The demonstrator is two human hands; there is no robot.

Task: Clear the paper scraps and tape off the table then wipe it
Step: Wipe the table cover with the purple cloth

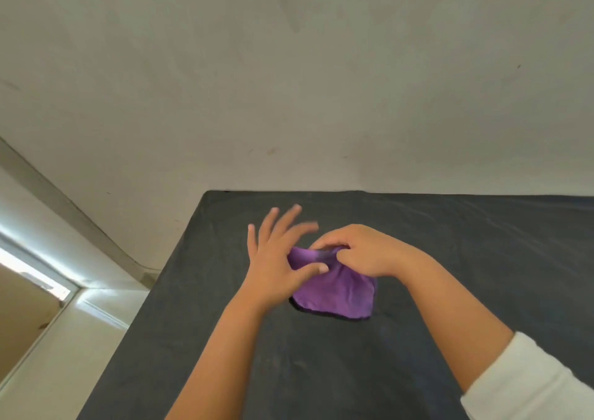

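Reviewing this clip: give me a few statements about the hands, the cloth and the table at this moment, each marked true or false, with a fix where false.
1. A purple cloth lies on the dark table. True.
2. The right hand pinches the cloth's far edge. True.
3. The left hand is a closed fist. False: its fingers are spread and straight, thumb on the cloth.
4. Paper scraps and tape litter the table. False: none shows in view.
5. The right arm wears a white sleeve. True.
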